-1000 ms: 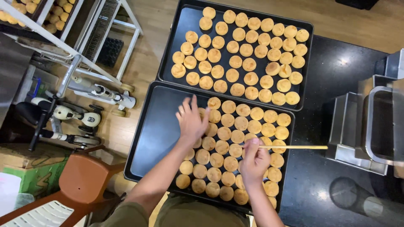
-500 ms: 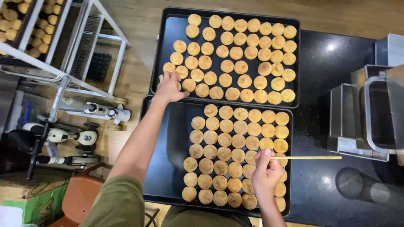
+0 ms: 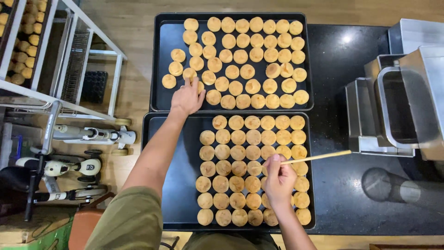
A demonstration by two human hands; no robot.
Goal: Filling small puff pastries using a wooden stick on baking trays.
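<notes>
Head view shows your left hand spread open on pastries low-left in the upper tray, while your right hand grips a stick that could gouge neighbouring rounds.

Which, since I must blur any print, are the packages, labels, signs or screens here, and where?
Green carton: bottom left corner, on the floor beside the orange stool; seemingly boxy, green side, brown top, cut off by the frame edge.
No signs, screens or separate labels can be made out.
</notes>
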